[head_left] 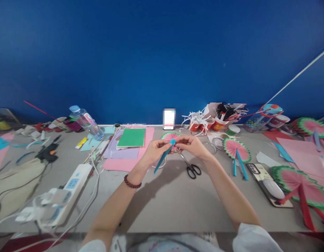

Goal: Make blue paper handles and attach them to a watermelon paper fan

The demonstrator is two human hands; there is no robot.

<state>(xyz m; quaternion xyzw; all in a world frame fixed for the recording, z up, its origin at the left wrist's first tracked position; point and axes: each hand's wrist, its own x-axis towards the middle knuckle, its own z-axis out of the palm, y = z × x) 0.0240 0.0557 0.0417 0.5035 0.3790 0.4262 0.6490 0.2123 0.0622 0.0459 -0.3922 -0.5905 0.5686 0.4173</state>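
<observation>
Held up over the middle of the table is a narrow blue paper strip (163, 158), its lower end hanging down to the left. My left hand (158, 151) pinches the strip near its top end. The fingertips of my right hand (189, 146) are pressed together at that same end, apparently gripping it too. Behind my fingers a round pleated paper fan (170, 135), pink with a green and white rim, is partly hidden; whether it touches the strip I cannot tell. Scissors (192, 169) with black handles lie just below my right hand.
Right: finished fans (236, 150), a phone (269, 185) with a white mouse (273, 189). Left: green paper (131, 137) on pink sheets, a tilted bottle (87, 122), a power strip (72, 194) with cables, a glue gun (48, 148). Paper cups (219, 124) and a lit phone (169, 119) stand at the wall.
</observation>
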